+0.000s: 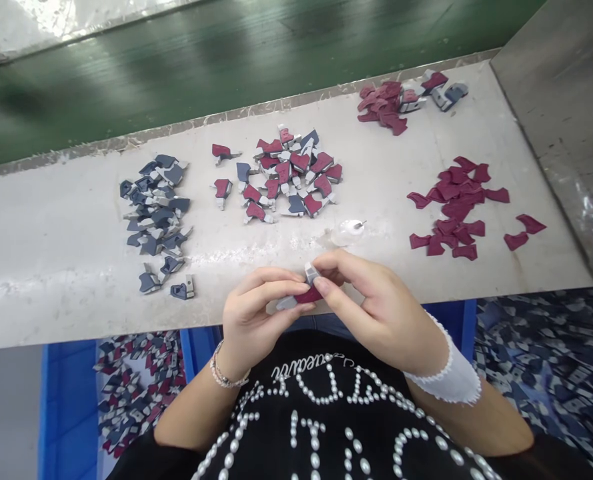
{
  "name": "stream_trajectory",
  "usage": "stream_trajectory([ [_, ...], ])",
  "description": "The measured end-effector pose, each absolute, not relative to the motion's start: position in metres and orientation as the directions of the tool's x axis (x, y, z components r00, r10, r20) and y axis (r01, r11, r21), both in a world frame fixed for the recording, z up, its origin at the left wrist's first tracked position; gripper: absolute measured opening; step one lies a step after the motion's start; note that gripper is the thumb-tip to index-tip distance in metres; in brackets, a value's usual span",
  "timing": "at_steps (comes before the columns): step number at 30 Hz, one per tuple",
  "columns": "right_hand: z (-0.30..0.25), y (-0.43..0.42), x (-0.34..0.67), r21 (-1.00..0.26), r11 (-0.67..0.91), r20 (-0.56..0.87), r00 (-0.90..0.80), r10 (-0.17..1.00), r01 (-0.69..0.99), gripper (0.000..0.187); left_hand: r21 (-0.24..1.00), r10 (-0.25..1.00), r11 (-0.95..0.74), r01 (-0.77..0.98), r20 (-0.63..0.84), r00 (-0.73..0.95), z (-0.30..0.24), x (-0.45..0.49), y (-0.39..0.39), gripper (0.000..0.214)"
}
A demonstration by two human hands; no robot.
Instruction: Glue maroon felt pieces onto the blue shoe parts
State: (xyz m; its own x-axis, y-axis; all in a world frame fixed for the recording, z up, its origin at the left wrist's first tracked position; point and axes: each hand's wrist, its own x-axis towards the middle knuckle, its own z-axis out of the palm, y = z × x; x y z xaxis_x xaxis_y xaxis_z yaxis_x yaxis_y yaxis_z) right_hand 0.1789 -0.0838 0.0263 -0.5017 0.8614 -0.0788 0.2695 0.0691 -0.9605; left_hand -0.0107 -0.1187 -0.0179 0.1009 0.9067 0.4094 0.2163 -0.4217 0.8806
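Note:
Between my two hands, just over the table's near edge, is a small plastic part (307, 295) with a maroon face and light grey ends. My left hand (259, 308) pinches its left end between thumb and fingers. At its other end, my right hand (371, 303) grips with thumb and forefinger. My fingers cover much of the part. Beyond my hands lies a pile of grey parts with maroon or dark blue faces (282, 172). Loose maroon pieces (459, 200) are heaped to the right, and dark blue and grey parts (159, 210) to the left.
A second maroon heap (383, 107) sits at the back right beside a few grey parts (446, 93). A small clear blob (350, 230) lies on the white table (66, 247). A green wall (276, 53) runs behind. Below left stands a blue bin (69, 407) of parts.

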Motion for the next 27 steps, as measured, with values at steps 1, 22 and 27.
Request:
stream_trajectory([
  [1,0.027,-0.085,0.178,-0.954,0.094,-0.062,-0.494,0.867,0.285,0.013,0.882,0.908,-0.42,0.215,0.409,0.094,-0.018,-0.01,-0.119,0.04],
  [22,0.036,-0.082,0.194,-0.675,0.638,0.108,-0.807,0.581,0.37,0.03,0.948,0.985,-0.107,0.3,0.059,0.165,0.0,-0.01,-0.128,0.018],
  [27,0.038,-0.079,0.201,-0.689,0.64,0.093,-0.835,0.542,0.339,0.036,0.987,0.988,-0.026,0.156,0.001,0.155,-0.002,-0.007,-0.128,0.019],
])
